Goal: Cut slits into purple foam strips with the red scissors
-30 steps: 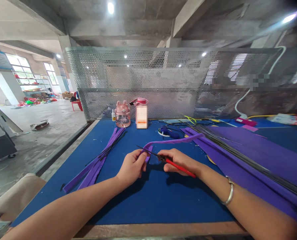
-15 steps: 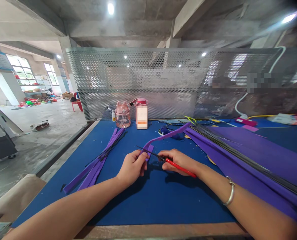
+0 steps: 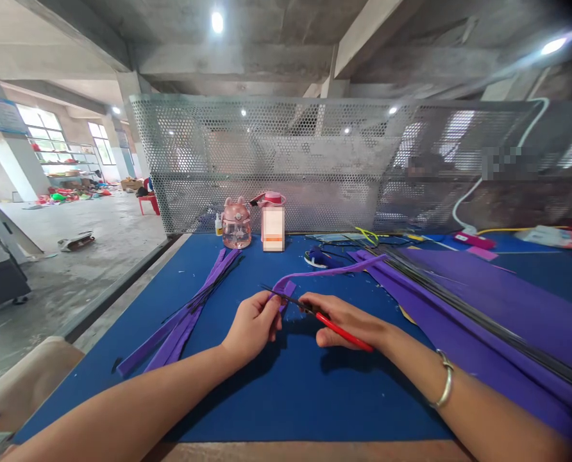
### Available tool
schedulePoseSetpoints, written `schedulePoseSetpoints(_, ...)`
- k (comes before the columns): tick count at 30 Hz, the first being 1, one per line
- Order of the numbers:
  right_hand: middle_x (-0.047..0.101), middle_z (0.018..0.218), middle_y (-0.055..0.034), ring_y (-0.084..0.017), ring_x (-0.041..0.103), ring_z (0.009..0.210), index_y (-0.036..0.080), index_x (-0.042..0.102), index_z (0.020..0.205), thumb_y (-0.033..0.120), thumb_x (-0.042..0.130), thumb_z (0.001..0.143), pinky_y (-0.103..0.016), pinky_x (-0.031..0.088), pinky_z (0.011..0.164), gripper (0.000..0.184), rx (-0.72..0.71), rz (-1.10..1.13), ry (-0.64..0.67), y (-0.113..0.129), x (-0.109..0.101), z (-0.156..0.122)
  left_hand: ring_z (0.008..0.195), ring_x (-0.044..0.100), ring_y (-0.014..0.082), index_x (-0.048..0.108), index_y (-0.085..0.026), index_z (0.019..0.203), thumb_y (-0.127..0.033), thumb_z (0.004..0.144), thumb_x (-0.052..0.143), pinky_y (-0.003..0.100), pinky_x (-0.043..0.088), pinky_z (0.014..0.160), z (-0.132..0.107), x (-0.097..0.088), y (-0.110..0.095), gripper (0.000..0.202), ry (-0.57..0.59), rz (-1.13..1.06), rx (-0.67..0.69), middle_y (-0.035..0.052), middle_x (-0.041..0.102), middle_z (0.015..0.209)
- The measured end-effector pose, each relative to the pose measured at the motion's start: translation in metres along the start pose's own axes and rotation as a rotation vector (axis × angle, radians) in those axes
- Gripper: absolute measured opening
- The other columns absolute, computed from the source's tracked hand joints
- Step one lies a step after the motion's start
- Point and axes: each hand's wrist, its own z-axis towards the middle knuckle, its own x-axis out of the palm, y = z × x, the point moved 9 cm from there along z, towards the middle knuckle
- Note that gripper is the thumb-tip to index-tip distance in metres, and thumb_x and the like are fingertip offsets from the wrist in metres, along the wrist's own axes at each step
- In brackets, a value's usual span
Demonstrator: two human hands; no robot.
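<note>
My left hand (image 3: 250, 327) is closed in a pinch on a purple fabric strip (image 3: 331, 272). The strip's long free part trails right over the table, and a short end sticks out beyond my fingers. In my right hand (image 3: 351, 316) is a pair of red-handled scissors (image 3: 342, 332). Their dark blades point left across the strip, right at my left fingertips. Whether the blades touch the fabric is hard to make out. My right thumb hangs below the handle, away from the other fingers.
Purple strips (image 3: 173, 333) with thin black strands (image 3: 204, 292) lie on the left of the blue table (image 3: 276, 404). Purple sheets (image 3: 473, 301) bearing a black strand bundle (image 3: 463, 314) fill the right. Two bottles, a pink one (image 3: 236, 224) among them, stand before a perforated metal screen (image 3: 290, 154).
The strip's free end has dropped and swung slightly right. My right thumb has moved down off the scissors' handle. My left hand keeps its pinch on the strip.
</note>
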Motion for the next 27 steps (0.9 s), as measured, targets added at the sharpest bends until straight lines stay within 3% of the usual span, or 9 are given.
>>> schedulePoseSetpoints(9,0.047,0.074,0.0020,-0.013,0.035,0.063,0.015,0.063,0.102,0.084,0.056,0.072,-0.023,0.032,0.054,0.076,0.116,0.192,0.028,-0.015,0.005,-0.001,0.038,0.045,0.0073,0.056,-0.018,0.077,-0.054,0.085,0.052,0.020,0.031,0.040,0.000,0.004,-0.002,0.037,0.040,0.071,0.023,-0.0046,0.054,0.054)
schedulePoseSetpoints(15,0.042,0.066,0.0037,-0.012,0.033,0.057,0.015,0.064,0.096,0.082,0.056,0.075,-0.023,0.030,0.051,0.071,0.180,0.123,0.024,-0.026,0.006,-0.003,0.038,0.044,0.0070,0.055,-0.018,0.076,-0.052,0.086,0.052,0.020,0.030,0.040,-0.001,0.003,0.000,0.035,0.036,0.066,0.011,-0.0044,0.054,0.053)
schedulePoseSetpoints(22,0.045,0.070,0.0020,-0.012,0.035,0.059,0.015,0.058,0.094,0.076,0.048,0.085,-0.023,0.031,0.053,0.063,0.131,0.193,0.024,-0.017,-0.001,-0.003,0.046,0.056,0.0088,0.059,-0.017,0.081,-0.054,0.086,0.055,0.021,0.034,0.040,-0.002,0.001,0.002,0.037,0.022,0.079,0.015,0.0032,0.067,0.081)
schedulePoseSetpoints(27,0.041,0.069,0.0030,-0.011,0.033,0.058,0.016,0.054,0.094,0.084,0.040,0.082,-0.024,0.030,0.051,0.070,0.157,0.286,0.134,-0.010,-0.004,-0.009,0.044,0.053,0.0081,0.061,-0.016,0.077,-0.055,0.085,0.055,0.020,0.034,0.041,-0.006,0.008,-0.003,0.040,0.082,0.099,0.046,0.0007,0.062,0.068)
